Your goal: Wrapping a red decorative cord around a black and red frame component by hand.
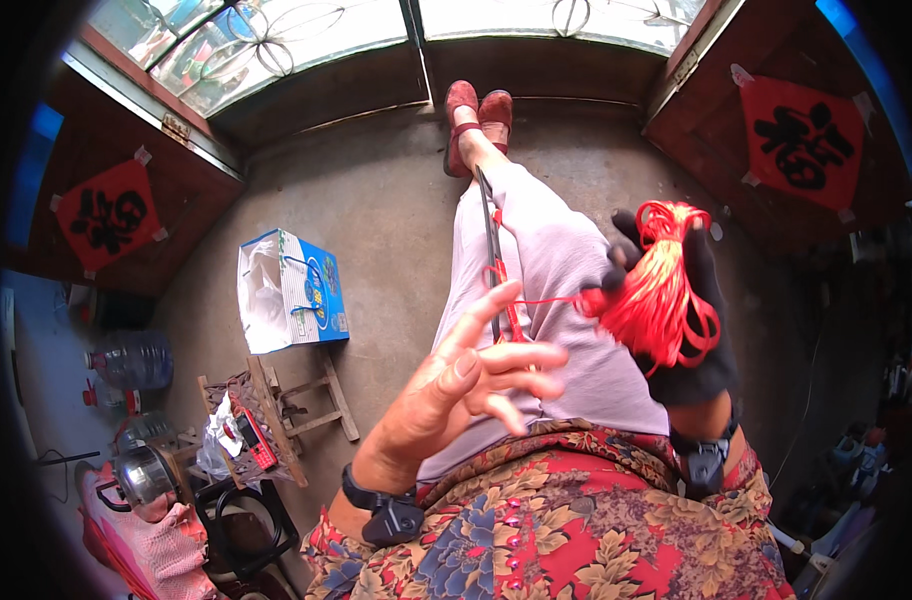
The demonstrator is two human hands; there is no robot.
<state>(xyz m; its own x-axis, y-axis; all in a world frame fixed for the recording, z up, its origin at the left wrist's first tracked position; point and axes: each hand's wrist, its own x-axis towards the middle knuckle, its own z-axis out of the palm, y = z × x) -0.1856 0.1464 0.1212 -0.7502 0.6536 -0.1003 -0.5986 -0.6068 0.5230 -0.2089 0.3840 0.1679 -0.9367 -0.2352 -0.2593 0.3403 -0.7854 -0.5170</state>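
Observation:
My right hand (692,384), in a black glove with bare fingertips, is closed around a bundle of glossy red cord (648,290) tied near its top. From the bundle a single red strand runs left to a thin dark rod (493,240) that lies lengthwise along my legs. Red cord is wrapped on the rod in places, with a loose red length beside it. My bare left hand (476,385) hovers over my lap, fingers spread, its index fingertip close to the strand. Whether that finger touches the strand I cannot tell.
A blue and white paper bag (316,290) stands on the floor at left. Beside it, a low wooden stool (266,420) carries a red phone-like device (259,440) and crumpled plastic. A metal kettle (146,480) and plastic bottles (136,358) are farther left. Doors with red paper signs flank the doorway ahead.

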